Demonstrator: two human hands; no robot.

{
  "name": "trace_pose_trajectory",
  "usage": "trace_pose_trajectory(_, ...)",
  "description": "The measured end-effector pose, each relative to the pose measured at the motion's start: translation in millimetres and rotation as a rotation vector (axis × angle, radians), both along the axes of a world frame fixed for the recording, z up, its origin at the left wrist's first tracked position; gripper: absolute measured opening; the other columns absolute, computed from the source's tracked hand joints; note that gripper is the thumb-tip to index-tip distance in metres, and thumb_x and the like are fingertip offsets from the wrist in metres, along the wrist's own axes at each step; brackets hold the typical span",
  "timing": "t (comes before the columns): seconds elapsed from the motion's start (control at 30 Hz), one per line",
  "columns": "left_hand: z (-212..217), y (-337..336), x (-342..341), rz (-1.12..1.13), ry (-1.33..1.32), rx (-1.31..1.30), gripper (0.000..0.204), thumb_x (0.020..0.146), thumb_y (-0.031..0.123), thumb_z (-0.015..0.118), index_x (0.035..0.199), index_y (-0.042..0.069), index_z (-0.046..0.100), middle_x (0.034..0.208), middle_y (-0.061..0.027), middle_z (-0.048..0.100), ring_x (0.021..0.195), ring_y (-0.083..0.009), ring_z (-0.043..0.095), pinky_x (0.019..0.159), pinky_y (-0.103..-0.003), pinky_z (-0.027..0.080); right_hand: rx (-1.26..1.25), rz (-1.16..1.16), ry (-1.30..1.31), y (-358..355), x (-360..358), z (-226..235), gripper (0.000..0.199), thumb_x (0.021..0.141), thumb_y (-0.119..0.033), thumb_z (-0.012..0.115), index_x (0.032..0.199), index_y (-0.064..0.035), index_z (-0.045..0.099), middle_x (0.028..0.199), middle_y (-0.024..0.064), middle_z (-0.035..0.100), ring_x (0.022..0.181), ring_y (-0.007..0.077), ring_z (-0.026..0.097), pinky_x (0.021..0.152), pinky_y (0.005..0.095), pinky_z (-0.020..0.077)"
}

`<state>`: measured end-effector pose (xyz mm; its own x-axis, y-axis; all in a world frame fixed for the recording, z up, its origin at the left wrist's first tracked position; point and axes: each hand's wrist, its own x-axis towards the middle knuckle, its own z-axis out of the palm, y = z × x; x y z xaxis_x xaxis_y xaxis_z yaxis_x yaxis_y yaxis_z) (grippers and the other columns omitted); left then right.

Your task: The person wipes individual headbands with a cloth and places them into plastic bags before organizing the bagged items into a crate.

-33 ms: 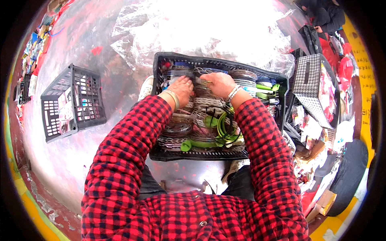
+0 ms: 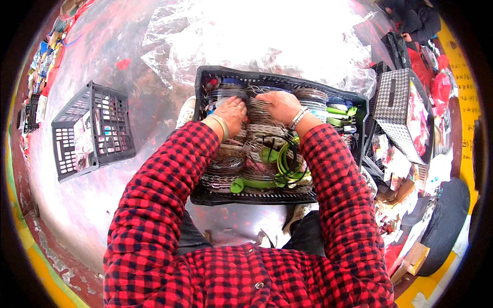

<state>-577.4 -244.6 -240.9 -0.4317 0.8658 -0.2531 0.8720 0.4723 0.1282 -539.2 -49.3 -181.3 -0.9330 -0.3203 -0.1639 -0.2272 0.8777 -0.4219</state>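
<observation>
A black plastic crate (image 2: 224, 198) in front of me holds packed rows of what look like thin headbands (image 2: 261, 134), many with a braided pattern. My right hand (image 2: 281, 107) reaches into the middle row, thumb and fingers pinched on the edges of the braided headbands. My left hand (image 2: 231, 116) lies over the left row, fingers stretched forward and resting on the bands; its fingertips are partly hidden. Green headbands (image 2: 285, 163) with a dark one lie loosely on top nearer me. More green pieces (image 2: 339, 116) are at the crate's right side.
A second black crate (image 2: 112, 123) with packaged goods stands at the left. Clear plastic sheeting (image 2: 164, 43) spreads beyond my crate. On the right are a houndstooth-patterned box (image 2: 394, 105), heaped packages and a torn carton (image 2: 415, 258). A person in dark clothes (image 2: 422, 23) is at far right.
My right hand has shifted very slightly, its grip on the bands much the same. My left hand and the crate look unmoved.
</observation>
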Motion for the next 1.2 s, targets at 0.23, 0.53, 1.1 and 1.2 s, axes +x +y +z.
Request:
trace_pose_trajectory(0.23,-2,-1,3,-0.027,0.02,-0.013,0.047,0.078,0.017,0.043,0.119,-0.004,0.045,0.128,-0.018,0.042,0.126,-0.0276,0.032,0.107,-0.038,0.016,0.07,0.088,-0.136,-12,-10,-21,0.028,0.08,-0.021,0.048,0.104,-0.0126,0.059,0.099,0.0112,0.061,0.092,0.0284,0.059,0.078,0.0388,0.047)
trace_pose_trajectory(0.53,-6,-2,2,-0.012,0.015,0.028,0.049,0.073,0.013,0.046,0.119,-0.004,0.044,0.126,-0.0188,0.042,0.124,-0.0288,0.034,0.107,-0.038,0.019,0.299,0.065,-0.254,-41,-23,-36,0.023,0.077,-0.018,0.05,0.097,-0.0092,0.059,0.091,0.0147,0.063,0.087,0.0317,0.06,0.071,0.0403,0.0482)
trace_pose_trajectory(1.1,-10,-4,-1,0.005,-0.03,0.076,0.051,0.072,0.012,0.047,0.122,0.0,0.043,0.127,-0.0172,0.042,0.125,-0.0279,0.033,0.107,-0.039,0.019,0.37,-0.102,-0.064,-47,-13,2,0.047,0.074,-0.024,0.06,0.12,-0.0149,0.049,0.109,0.0092,0.056,0.104,0.024,0.051,0.081,0.0426,0.0379)
trace_pose_trajectory(1.2,5,-1,0,0.008,-0.055,0.062,0.044,0.073,0.01,0.047,0.114,-0.003,0.047,0.124,-0.0177,0.044,0.123,-0.0282,0.035,0.106,-0.039,0.02,0.381,-0.129,-0.057,-13,-3,15,0.055,0.077,-0.025,0.06,0.126,-0.0146,0.04,0.104,0.0113,0.058,0.099,0.0282,0.054,0.083,0.0412,0.0409)
